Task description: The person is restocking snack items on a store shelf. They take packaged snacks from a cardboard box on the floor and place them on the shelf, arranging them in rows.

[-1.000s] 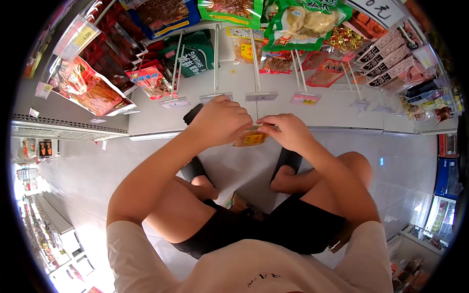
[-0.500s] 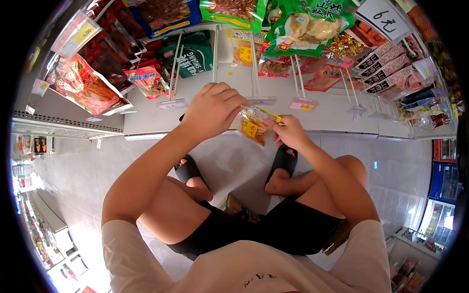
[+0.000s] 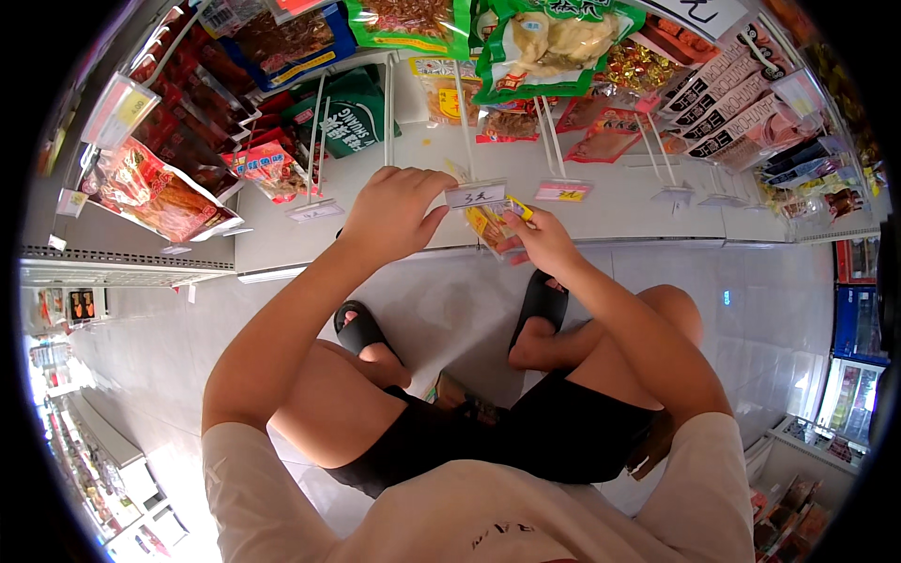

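My right hand (image 3: pixel 544 241) pinches a small clear snack bag (image 3: pixel 485 228) with yellow printing by its right side, in front of the shelf edge. A clear price tag holder (image 3: pixel 476 194) at the end of a white display hook (image 3: pixel 465 122) covers part of this bag. My left hand (image 3: pixel 396 214) has curled fingers and its thumb at the holder's left edge, closed on it; the fingertips are partly hidden. A similar yellow-printed bag (image 3: pixel 446 96) hangs farther back, near the hook.
Green-edged bags (image 3: pixel 554 47) hang above at the back. Red packets (image 3: pixel 160 192) and a dark green bag (image 3: pixel 352 113) hang at the left, long pink-and-white packs (image 3: pixel 723 94) at the right. More hook tags (image 3: pixel 563 190) jut out nearby. My sandalled feet (image 3: pixel 361 328) stand below the shelf edge (image 3: pixel 638 239).
The snack bag has moved slightly up and behind the price tag holder, which now tilts its face toward me. My left hand has shifted from the bag's top corner to the holder's edge.
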{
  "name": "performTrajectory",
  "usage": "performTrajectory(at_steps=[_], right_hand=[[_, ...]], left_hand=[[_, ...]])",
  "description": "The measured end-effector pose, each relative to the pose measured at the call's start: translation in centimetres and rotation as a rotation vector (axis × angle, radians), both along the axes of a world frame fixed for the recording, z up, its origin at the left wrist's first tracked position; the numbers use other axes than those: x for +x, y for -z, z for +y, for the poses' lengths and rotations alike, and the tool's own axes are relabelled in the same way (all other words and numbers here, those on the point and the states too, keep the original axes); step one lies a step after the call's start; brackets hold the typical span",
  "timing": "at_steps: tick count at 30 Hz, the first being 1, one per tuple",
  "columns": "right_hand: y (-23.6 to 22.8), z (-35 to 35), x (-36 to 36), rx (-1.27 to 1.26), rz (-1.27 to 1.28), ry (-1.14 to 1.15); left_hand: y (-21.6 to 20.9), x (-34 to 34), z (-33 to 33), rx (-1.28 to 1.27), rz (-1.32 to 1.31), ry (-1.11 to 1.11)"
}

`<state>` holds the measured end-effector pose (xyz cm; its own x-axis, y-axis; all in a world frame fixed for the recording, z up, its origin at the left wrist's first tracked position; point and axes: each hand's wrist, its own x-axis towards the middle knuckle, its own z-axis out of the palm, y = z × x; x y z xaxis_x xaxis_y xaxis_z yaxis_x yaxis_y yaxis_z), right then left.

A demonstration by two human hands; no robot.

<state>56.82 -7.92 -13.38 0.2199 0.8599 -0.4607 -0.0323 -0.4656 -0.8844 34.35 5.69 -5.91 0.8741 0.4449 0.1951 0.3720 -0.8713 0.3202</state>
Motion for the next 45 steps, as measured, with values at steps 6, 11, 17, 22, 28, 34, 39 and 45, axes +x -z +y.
performTrajectory(at_steps=[6, 11, 17, 22, 28, 34, 39, 45], right_hand=[[2.8, 0.7, 0.9, 0.169, -0.070, 0.004], [2.0, 0.8, 1.1, 0.222, 0.119, 0.031], [2.1, 1.0, 1.0, 0.160, 0.061, 0.064], [1.4, 1.3, 0.6, 0.169, 0.130, 0.067], [1.0, 1.5, 0.3, 0.153, 0.201, 0.119], [0.3, 1.3, -0.1, 0.109, 0.249, 0.143], [-0.2, 1.2, 0.2, 0.049, 0.239, 0.143], [-0.6, 1.1, 0.3, 0.054, 0.259, 0.148]], left_hand=[[-1.2, 0.3, 0.8, -0.017, -0.024, 0.059], [-1.7, 0.4, 1.3, 0.003, -0.054, 0.114], [-0.8, 1.0, 1.8, -0.006, -0.111, 0.067], [-0.4, 1.3, 2.1, 0.061, -0.119, 0.060], [-0.4, 0.9, 2.2, 0.039, -0.041, 0.057], [-0.5, 1.0, 2.1, -0.026, -0.090, 0.093], [-0.2, 1.4, 2.8, 0.033, -0.062, 0.084], [0.6, 1.9, 3.4, 0.012, -0.134, 0.032]])
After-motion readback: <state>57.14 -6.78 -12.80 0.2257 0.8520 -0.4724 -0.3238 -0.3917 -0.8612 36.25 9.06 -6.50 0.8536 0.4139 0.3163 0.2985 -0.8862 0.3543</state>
